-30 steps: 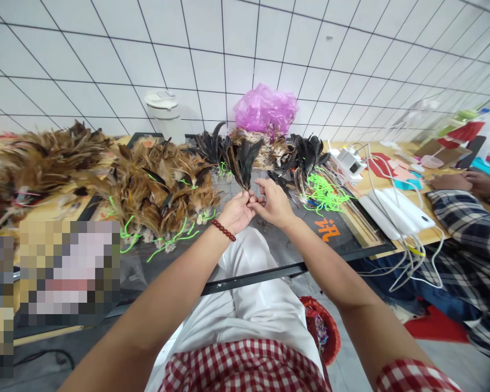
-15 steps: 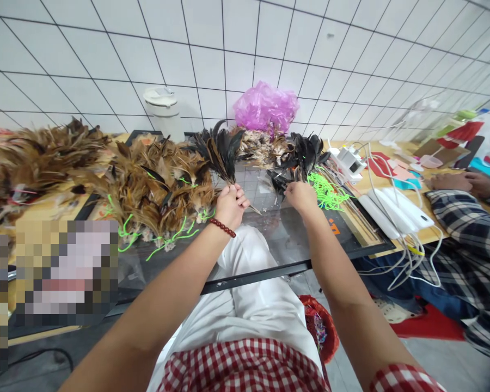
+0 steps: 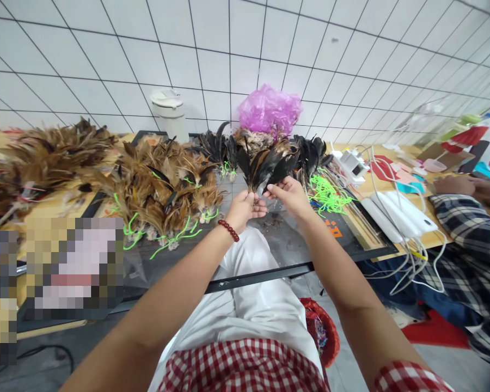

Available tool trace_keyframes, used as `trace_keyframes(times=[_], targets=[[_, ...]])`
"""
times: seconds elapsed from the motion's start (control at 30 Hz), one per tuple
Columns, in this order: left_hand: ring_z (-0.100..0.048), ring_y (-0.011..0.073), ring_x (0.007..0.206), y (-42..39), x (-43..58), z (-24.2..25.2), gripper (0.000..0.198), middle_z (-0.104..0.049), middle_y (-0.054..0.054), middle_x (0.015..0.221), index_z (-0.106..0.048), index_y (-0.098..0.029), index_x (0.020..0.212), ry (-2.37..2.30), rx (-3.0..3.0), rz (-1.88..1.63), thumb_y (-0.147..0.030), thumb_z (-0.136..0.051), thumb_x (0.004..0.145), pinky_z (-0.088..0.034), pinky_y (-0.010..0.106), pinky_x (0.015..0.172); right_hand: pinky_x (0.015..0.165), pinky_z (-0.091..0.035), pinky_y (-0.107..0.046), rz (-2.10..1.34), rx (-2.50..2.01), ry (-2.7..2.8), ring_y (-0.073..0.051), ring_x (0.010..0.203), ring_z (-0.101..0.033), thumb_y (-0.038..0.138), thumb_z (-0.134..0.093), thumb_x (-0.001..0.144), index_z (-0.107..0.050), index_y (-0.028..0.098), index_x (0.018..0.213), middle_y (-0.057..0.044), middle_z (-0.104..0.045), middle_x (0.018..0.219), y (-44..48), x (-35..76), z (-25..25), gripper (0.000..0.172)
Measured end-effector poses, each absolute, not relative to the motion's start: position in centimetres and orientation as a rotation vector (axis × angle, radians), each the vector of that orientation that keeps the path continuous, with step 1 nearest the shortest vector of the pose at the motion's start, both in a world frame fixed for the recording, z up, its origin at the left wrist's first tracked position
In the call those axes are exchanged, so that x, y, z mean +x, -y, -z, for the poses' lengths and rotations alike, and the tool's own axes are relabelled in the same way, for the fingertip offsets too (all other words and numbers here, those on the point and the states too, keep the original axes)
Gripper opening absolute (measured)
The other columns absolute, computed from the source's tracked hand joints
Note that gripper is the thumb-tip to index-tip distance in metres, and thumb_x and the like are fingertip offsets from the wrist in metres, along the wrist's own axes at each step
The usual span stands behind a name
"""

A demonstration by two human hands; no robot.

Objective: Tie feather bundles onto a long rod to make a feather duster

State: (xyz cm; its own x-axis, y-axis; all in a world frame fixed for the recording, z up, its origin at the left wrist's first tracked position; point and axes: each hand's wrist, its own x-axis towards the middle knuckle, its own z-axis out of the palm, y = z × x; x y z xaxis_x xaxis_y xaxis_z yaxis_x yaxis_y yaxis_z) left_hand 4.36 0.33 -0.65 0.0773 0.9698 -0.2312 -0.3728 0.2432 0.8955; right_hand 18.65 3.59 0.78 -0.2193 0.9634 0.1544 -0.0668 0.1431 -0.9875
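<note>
My left hand [image 3: 245,208], with a beaded bracelet on its wrist, pinches a fanned bunch of dark feathers [image 3: 256,167] by the quill ends, tips pointing away from me. Close beside it, my right hand [image 3: 289,196] is closed on a black feather [image 3: 281,167] that lies against the right side of the bunch. Behind the hands stand tied black feather bunches [image 3: 214,147], with green string showing at their bases. To the left lies a heap of brown feather bunches [image 3: 159,179], several bound with bright green string. Loose green string [image 3: 330,193] is piled to the right.
A pink plastic bag [image 3: 269,109] and a white lidded container [image 3: 167,111] stand by the tiled wall. More brown feathers [image 3: 61,149] lie far left. White power strips with cables [image 3: 396,212] are at right, near another person's checked sleeve [image 3: 457,218]. A red basket [image 3: 332,332] sits below.
My right hand has moved left from the black feathers to the bunch in my left hand, bringing a black feather. My left hand has shifted right, its fingers now less tightly closed.
</note>
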Motion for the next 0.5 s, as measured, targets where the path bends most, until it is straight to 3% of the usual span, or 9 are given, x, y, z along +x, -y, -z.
trace_keyframes(times=[0.17, 0.33, 0.5], targets=[[-0.043, 0.0056, 0.038, -0.1, 4.5, 0.9, 0.014, -0.044, -0.005, 0.053, -0.051, -0.016, 0.074, -0.973, 0.893, -1.155, -0.02, -0.05, 0.087, -0.034, 0.016, 0.038, 0.061, -0.049, -0.026, -1.196, -0.931, 1.495, -0.012, 0.061, -0.06, 0.049, -0.075, 0.062, -0.053, 0.018, 0.077, 0.001, -0.062, 0.065, -3.5, 18.1, -0.6, 0.04], [-0.037, 0.0035, 0.035, 0.0, 4.2, 0.9, 0.015, -0.045, -0.004, 0.054, -0.052, -0.016, 0.073, -0.896, 0.899, -0.985, -0.023, -0.054, 0.086, -0.025, 0.014, 0.034, 0.06, -0.046, -0.025, -1.036, -1.001, 1.552, -0.01, 0.058, -0.054, 0.048, -0.07, 0.066, -0.052, 0.02, 0.076, 0.003, -0.057, 0.065, -4.2, 18.9, -0.5, 0.035], [-0.031, 0.002, 0.036, -0.5, 3.8, 0.3, 0.017, -0.039, -0.007, 0.055, -0.046, -0.017, 0.073, -0.887, 0.756, -1.213, -0.022, -0.049, 0.089, -0.021, 0.013, 0.035, 0.063, -0.043, -0.026, -0.493, -1.597, 1.703, -0.014, 0.064, -0.057, 0.049, -0.058, 0.076, -0.062, 0.018, 0.076, -0.002, -0.062, 0.066, -5.2, 21.3, 0.1, 0.031]])
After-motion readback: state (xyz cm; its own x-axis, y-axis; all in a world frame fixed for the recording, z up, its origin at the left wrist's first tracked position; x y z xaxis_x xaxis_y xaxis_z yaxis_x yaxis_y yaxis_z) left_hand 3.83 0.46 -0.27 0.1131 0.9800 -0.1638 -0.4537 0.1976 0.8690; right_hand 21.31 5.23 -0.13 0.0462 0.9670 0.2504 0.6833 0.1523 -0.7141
